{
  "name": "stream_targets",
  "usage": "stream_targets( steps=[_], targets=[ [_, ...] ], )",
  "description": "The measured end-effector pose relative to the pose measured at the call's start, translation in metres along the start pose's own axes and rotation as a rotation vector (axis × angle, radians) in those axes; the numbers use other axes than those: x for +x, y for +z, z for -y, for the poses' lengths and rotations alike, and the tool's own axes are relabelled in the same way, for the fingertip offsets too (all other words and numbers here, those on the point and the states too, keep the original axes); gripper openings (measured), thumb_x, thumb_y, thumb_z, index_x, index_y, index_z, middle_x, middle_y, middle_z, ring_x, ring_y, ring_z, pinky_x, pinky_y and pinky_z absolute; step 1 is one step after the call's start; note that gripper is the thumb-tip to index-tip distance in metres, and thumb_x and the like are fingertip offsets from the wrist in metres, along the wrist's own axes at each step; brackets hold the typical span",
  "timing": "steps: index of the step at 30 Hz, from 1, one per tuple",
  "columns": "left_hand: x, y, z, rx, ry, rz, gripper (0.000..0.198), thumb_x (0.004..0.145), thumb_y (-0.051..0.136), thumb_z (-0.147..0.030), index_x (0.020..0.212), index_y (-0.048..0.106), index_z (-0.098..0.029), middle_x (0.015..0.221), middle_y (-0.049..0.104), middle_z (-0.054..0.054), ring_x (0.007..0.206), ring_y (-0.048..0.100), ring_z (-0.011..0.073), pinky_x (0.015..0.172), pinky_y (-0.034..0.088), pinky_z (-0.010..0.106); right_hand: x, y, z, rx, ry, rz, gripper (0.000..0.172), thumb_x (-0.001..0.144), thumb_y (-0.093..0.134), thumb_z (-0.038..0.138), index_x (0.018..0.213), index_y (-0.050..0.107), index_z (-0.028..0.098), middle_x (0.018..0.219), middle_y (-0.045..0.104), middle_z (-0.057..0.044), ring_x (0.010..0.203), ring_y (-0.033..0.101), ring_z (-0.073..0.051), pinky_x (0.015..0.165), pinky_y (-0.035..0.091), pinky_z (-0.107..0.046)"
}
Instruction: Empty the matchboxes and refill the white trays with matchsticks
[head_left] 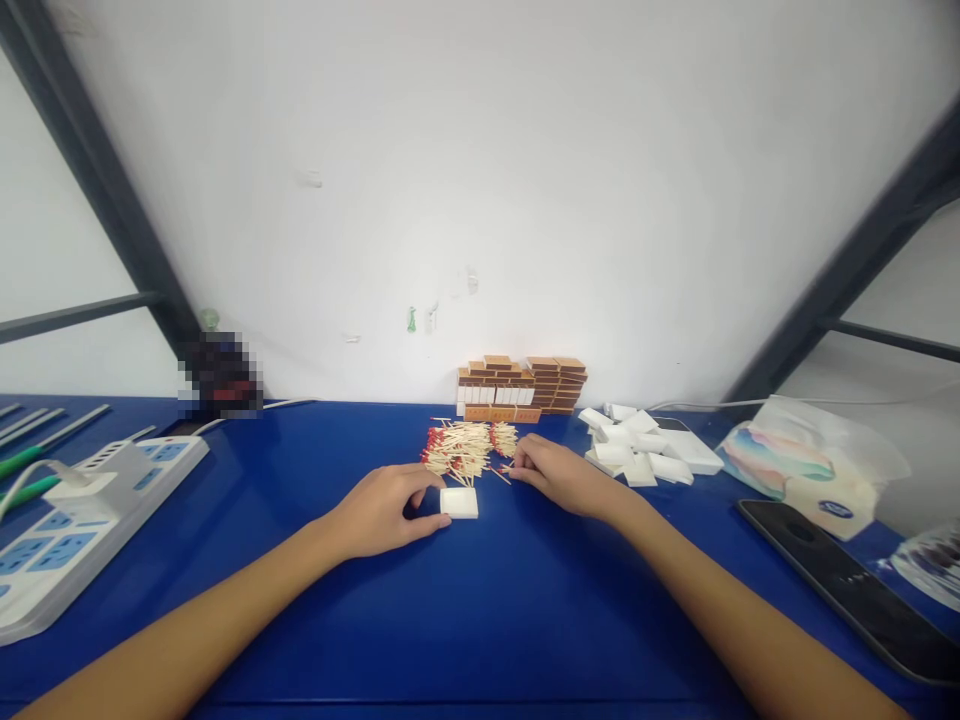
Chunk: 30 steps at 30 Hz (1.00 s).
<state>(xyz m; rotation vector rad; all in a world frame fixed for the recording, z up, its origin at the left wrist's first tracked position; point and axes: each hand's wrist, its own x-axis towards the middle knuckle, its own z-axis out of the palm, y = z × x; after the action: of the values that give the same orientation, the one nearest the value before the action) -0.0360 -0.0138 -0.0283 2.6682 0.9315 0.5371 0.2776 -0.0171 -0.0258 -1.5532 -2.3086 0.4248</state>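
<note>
A small white matchbox tray (459, 503) lies on the blue table, and my left hand (390, 508) grips its left end between thumb and fingers. Just behind it is a heap of red-tipped matchsticks (459, 447), with a smaller bunch at its right. My right hand (551, 472) is closed in a pinch at the right edge of the heap. A matchstick (501, 474) shows at its fingertips, its red head near the fingers.
Brown matchboxes (556, 385) are stacked against the wall. White trays (637, 442) lie piled at right, near a tissue pack (814, 465) and a black phone (847, 585). A power strip (97, 530) and green-handled tools (22, 460) occupy the left.
</note>
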Motion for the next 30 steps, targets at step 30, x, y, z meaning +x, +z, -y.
stream_targets(
  steps=[30],
  targets=[
    [0.001,0.002,-0.006,-0.039,-0.049,-0.029,0.029,0.089,0.070,-0.047,0.108,0.071,-0.025,0.073,0.057,-0.003,0.063,0.052,0.0137,0.059,0.034,0.027,-0.012,0.010,0.056,0.179,-0.169,0.016,0.014,0.105,0.050,0.029,0.095,0.055,0.021,0.099,0.062,-0.004,0.085,0.056,-0.018,0.076,0.044,-0.030]
  ],
)
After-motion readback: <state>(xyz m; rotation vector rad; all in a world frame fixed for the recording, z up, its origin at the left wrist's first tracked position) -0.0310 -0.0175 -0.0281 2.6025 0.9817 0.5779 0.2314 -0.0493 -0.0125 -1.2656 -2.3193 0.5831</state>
